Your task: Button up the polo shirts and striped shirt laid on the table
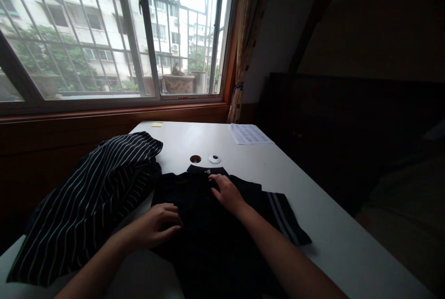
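A black shirt (215, 238) lies spread on the white table (313, 187), collar toward the window, with pale stripes on its right sleeve (278, 211). My left hand (158, 225) rests on the shirt's left side, fingers curled down against the cloth. My right hand (225, 190) lies flat near the collar, fingers stretched out on the fabric.
A dark striped garment (90, 201) is heaped at the table's left. A cable hole (195, 158) and its round cap (214, 159) sit behind the collar. A printed sheet (249, 133) and a yellow note (156, 124) lie near the window. Dark furniture stands to the right.
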`<state>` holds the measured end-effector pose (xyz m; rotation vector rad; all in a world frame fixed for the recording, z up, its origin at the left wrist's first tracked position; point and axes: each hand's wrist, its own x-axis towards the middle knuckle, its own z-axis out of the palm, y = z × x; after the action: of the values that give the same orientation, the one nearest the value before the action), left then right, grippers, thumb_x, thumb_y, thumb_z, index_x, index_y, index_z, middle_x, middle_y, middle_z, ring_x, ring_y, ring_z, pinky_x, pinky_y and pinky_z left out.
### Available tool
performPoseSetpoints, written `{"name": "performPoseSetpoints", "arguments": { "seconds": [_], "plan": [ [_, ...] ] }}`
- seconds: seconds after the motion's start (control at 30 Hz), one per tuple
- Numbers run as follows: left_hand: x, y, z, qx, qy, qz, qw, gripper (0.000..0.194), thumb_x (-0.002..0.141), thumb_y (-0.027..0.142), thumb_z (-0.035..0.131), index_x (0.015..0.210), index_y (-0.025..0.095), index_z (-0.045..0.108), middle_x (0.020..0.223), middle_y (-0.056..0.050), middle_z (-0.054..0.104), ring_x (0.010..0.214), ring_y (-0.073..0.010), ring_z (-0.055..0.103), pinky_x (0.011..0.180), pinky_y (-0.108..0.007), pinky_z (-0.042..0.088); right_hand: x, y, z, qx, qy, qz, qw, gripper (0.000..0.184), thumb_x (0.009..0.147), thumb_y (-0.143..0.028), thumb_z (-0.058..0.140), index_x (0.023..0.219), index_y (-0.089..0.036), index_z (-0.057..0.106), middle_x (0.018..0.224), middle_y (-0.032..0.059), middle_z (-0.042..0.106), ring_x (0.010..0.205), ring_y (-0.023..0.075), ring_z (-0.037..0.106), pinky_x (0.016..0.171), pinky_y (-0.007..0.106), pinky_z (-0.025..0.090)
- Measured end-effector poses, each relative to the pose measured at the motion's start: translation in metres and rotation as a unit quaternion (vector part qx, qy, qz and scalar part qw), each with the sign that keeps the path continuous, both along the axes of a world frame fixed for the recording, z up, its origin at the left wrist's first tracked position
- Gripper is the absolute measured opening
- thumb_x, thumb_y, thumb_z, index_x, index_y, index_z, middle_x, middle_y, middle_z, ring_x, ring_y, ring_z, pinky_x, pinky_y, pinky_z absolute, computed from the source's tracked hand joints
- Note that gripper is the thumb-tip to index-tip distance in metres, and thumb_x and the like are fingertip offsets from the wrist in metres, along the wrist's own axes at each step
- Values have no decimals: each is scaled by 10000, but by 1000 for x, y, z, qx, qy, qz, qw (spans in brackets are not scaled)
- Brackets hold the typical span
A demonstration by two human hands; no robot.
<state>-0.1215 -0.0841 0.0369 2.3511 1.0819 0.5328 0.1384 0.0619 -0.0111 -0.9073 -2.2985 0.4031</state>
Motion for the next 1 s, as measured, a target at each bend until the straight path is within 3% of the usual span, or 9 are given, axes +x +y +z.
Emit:
{"name": "performPoseSetpoints", "arguments": {
  "seconds": [0.2,0.33,0.53,0.73,0.87,1.0],
  "plan": [
    [4,5,-5,15,-12,29,999,217,1000,293,485,1053,234,687,956,-45,669,832,-157,637,725,-239,481,4,4,-5,-8,27,-29,999,211,892,-110,543,1056,-219,617,1015,39,612,984,197,604,910,362,479],
    [11,14,2,80,-7,88,993,258,1016,310,453,1000,223,696,924,-46,662,822,-161,621,725,-253,486,5,3,-5,-9,32,-47,998,160,916,-156,543,996,-230,660,966,29,581,894,182,605,837,334,484],
    [28,66,12,179,-28,128,975,202,977,224,512,1079,237,687,1036,-63,662,968,-210,586,862,-328,472,6,0,-2,-4,65,-61,996,179,914,-148,544,973,-238,687,926,20,562,857,172,597,827,315,485],
    [48,130,-23,168,-93,112,975,239,983,230,485,1063,207,709,1053,-94,674,1017,-229,590,936,-379,466,9,-2,4,-1,93,-61,994,185,922,-168,535,993,-238,692,932,36,574,861,189,602,841,332,494],
    [53,139,-48,153,-100,91,979,212,966,285,540,1060,215,717,1023,-86,686,964,-225,601,894,-373,486,11,-2,6,-2,100,-65,993,194,897,-131,522,957,-239,672,938,37,585,876,196,608,854,344,496],
    [50,137,-60,142,-93,90,981,210,950,316,579,1097,245,709,1039,-78,672,973,-231,582,906,-393,476,11,-1,7,4,115,-51,992,195,848,-83,522,893,-234,636,928,35,588,885,199,603,847,340,494]
  ]
}}
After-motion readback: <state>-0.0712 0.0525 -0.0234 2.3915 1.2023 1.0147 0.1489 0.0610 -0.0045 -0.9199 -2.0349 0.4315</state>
